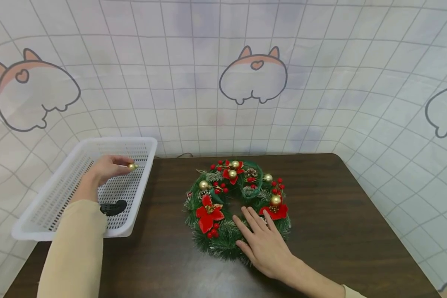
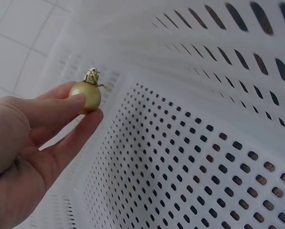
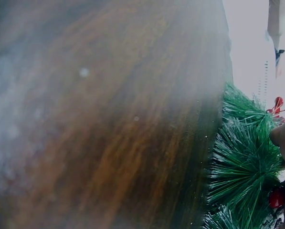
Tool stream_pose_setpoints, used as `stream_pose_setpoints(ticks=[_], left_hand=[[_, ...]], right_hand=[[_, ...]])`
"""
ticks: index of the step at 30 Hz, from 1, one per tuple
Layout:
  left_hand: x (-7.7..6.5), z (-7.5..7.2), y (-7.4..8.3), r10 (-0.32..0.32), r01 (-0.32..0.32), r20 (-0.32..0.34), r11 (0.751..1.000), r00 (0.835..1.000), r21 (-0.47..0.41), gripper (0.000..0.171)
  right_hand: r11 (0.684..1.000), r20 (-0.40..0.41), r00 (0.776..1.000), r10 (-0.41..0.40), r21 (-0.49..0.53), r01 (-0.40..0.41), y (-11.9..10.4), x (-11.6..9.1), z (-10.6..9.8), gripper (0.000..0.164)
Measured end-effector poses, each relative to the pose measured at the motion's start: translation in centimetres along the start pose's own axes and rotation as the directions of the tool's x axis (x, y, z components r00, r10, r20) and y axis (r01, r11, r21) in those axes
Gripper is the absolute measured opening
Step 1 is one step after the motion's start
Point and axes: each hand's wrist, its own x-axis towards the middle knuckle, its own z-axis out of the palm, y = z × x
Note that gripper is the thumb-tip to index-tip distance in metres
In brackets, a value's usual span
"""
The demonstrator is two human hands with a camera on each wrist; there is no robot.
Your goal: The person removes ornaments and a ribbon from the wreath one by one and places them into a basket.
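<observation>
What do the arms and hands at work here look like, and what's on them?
They belong to a person. The left sleeve is plain pale cream and reaches near the wrist; of the right sleeve, only a similar cream edge shows. The left hand and right hand wear no gloves, their fingers uncovered.

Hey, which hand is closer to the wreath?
Right. The right hand rests on the wreath; the left hand is well to its left, over the basket, pinching a gold ornament.
</observation>
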Motion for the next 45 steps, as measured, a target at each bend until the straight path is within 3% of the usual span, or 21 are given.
stream_pose_setpoints(ticks=[8, 15, 19, 27, 32, 37, 39, 45], left_hand=[[0.4, 0.5, -0.5, -0.007, 0.011, 0.08, 0.999, 0.997, -0.046, 0.051], [0.7, 0.5, -1.0, -0.048, 0.045, 0.075, 0.998, 0.996, 0.042, 0.051], [0.9, 0.4, -1.4, -0.048, 0.045, 0.087, 0.998, 0.995, 0.035, 0.051], [0.9, 0.5, -0.9, -0.141, 0.138, 0.066, 0.989, 0.988, 0.044, 0.052], [0.6, 0.7, 0.8, -0.077, 0.073, 0.078, 0.996, 0.994, 0.052, 0.052], [0.2, 0.5, 3.0, 0.015, -0.021, 0.049, 0.991, 0.999, 0.134, 0.051], [0.0, 0.4, 3.9, 0.045, -0.049, 0.024, 0.984, 0.999, 0.17, 0.051], [-0.6, 0.2, 6.5, 0.13, -0.129, 0.007, 0.978, 0.992, 0.163, 0.05]], right_hand=[[1.0, 0.005, 1.0, 0.001, -0.007, -0.001, 0.0, -0.1, 0.1, 0.061], [1.0, 0.0, 1.0, -0.002, -0.01, 0.002, 0.1, 0.0, 0.0, 0.061], [1.0, -0.003, 1.0, -0.002, -0.011, 0.002, 0.1, 0.0, 0.0, 0.061], [1.0, -0.004, 1.0, -0.006, -0.013, 0.006, 0.0, 0.0, 0.2, 0.061], [1.0, -0.013, 1.0, -0.009, -0.021, 0.009, 0.1, 0.0, 0.2, 0.061], [1.0, -0.016, 1.0, -0.01, -0.02, 0.01, 0.0, 0.0, 0.1, 0.06], [1.0, -0.015, 1.0, -0.007, -0.019, 0.007, 0.0, 0.0, 0.1, 0.061], [1.0, -0.014, 1.0, -0.002, -0.024, 0.001, 0.1, 0.0, 0.1, 0.061]])
